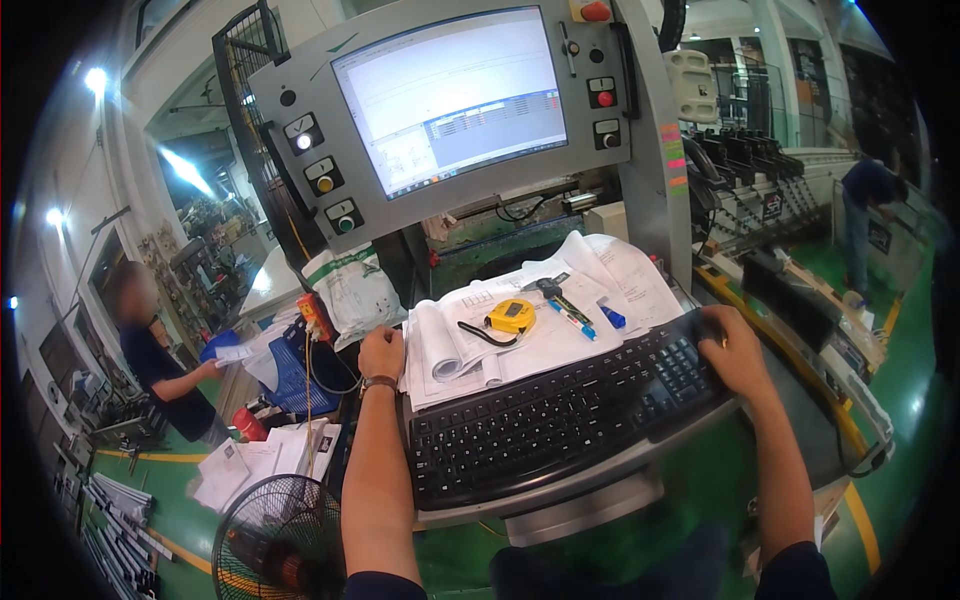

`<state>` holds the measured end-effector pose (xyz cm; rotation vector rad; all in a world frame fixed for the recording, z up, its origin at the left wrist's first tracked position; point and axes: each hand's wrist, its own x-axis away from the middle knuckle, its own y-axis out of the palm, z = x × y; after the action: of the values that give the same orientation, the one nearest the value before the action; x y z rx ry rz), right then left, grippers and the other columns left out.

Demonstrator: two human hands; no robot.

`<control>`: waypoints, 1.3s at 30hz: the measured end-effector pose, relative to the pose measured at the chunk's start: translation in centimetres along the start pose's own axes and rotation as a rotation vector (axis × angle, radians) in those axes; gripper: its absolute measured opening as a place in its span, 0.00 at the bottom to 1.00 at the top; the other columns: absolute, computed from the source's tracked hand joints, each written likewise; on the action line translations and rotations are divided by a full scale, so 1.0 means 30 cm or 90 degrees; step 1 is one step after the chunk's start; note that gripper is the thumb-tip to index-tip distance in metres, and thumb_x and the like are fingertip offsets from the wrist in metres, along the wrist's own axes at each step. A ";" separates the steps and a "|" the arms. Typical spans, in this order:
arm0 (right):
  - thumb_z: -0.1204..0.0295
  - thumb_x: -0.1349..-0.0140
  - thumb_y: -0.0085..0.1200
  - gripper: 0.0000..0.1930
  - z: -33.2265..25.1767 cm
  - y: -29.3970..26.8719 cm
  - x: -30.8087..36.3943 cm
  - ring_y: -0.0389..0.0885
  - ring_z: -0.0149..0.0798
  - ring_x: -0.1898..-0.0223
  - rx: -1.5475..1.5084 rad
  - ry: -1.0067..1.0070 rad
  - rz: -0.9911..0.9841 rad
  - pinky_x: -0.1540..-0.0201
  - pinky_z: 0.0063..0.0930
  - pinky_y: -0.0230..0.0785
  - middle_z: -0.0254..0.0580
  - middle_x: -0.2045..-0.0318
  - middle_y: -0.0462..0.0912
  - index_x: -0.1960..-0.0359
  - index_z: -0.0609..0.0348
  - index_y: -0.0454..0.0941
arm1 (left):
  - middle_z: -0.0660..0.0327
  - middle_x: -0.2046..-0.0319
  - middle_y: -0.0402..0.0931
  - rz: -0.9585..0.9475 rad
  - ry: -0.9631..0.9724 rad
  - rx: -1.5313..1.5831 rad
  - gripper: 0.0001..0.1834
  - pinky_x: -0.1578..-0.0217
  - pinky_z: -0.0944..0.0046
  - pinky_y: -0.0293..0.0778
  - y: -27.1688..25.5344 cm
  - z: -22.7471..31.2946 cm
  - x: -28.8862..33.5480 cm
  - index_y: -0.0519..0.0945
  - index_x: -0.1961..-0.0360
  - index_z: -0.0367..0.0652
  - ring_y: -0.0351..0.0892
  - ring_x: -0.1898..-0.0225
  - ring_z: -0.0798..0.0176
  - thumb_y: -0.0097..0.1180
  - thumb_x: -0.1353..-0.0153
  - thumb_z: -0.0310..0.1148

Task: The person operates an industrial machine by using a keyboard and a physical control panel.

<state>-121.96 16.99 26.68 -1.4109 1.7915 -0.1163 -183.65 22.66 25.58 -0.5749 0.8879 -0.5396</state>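
Observation:
A black keyboard (560,415) lies slanted on a grey shelf in front of me. My right hand (735,352) is curled around its right end, thumb beside the number keys. At the shelf's left edge, my left hand (381,354) rests closed beside the papers; whatever its fingers grip is hidden. Behind the keyboard are loosely rolled and flat drawing sheets (465,350). On them lie a yellow tape measure (511,316) with a black strap, a dark caliper-like tool (549,288), a blue-and-white pen (573,320) and a blue cap-like piece (613,317).
A lit screen (450,95) in a grey control panel with buttons stands above the shelf. At left are a blue basket (305,372), a white bag (355,292), papers and a black fan (278,540). One person (165,360) stands left; another (862,220) bends far right.

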 end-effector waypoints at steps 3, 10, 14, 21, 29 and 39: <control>0.68 0.40 0.60 0.27 0.009 0.000 -0.002 0.82 0.54 0.36 0.003 0.001 -0.007 0.33 0.41 0.73 0.48 0.36 0.82 0.37 0.60 0.80 | 0.51 0.57 0.92 0.003 0.007 0.011 0.16 0.52 0.46 0.83 0.002 0.003 0.001 0.92 0.56 0.46 0.91 0.54 0.42 0.65 0.34 0.45; 0.67 0.39 0.63 0.26 0.011 0.000 -0.003 0.83 0.51 0.37 -0.004 -0.011 0.010 0.36 0.40 0.75 0.45 0.37 0.83 0.38 0.58 0.82 | 0.51 0.58 0.91 0.012 0.011 0.002 0.16 0.52 0.46 0.84 0.012 -0.014 -0.010 0.92 0.56 0.45 0.91 0.53 0.42 0.65 0.34 0.45; 0.67 0.39 0.64 0.25 0.016 0.003 -0.001 0.84 0.50 0.39 0.009 -0.015 0.013 0.40 0.39 0.76 0.45 0.37 0.83 0.38 0.58 0.82 | 0.52 0.58 0.92 0.010 0.001 0.007 0.16 0.52 0.46 0.83 0.012 -0.008 -0.005 0.91 0.56 0.45 0.91 0.54 0.43 0.65 0.34 0.45; 0.67 0.39 0.63 0.25 0.019 0.004 -0.001 0.84 0.50 0.39 0.008 -0.025 0.009 0.41 0.39 0.77 0.46 0.38 0.83 0.39 0.59 0.82 | 0.52 0.58 0.92 0.009 -0.001 0.008 0.15 0.52 0.47 0.83 0.009 -0.019 -0.005 0.91 0.56 0.46 0.91 0.54 0.43 0.65 0.34 0.45; 0.69 0.36 0.62 0.23 0.000 0.002 0.002 0.84 0.50 0.40 -0.002 -0.022 0.004 0.43 0.38 0.77 0.46 0.37 0.82 0.38 0.59 0.81 | 0.52 0.58 0.92 0.003 -0.007 0.010 0.15 0.52 0.47 0.83 -0.003 -0.001 0.002 0.91 0.57 0.46 0.91 0.54 0.43 0.65 0.34 0.45; 0.69 0.35 0.62 0.23 0.014 0.009 -0.002 0.84 0.49 0.39 0.006 -0.032 0.003 0.44 0.38 0.77 0.46 0.36 0.82 0.37 0.59 0.81 | 0.52 0.58 0.92 0.001 -0.006 0.017 0.15 0.53 0.47 0.84 0.002 -0.010 -0.003 0.91 0.57 0.46 0.91 0.54 0.43 0.65 0.34 0.45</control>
<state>-121.88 17.30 26.29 -1.3907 1.7502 -0.0858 -183.94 22.70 25.44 -0.5514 0.8706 -0.5461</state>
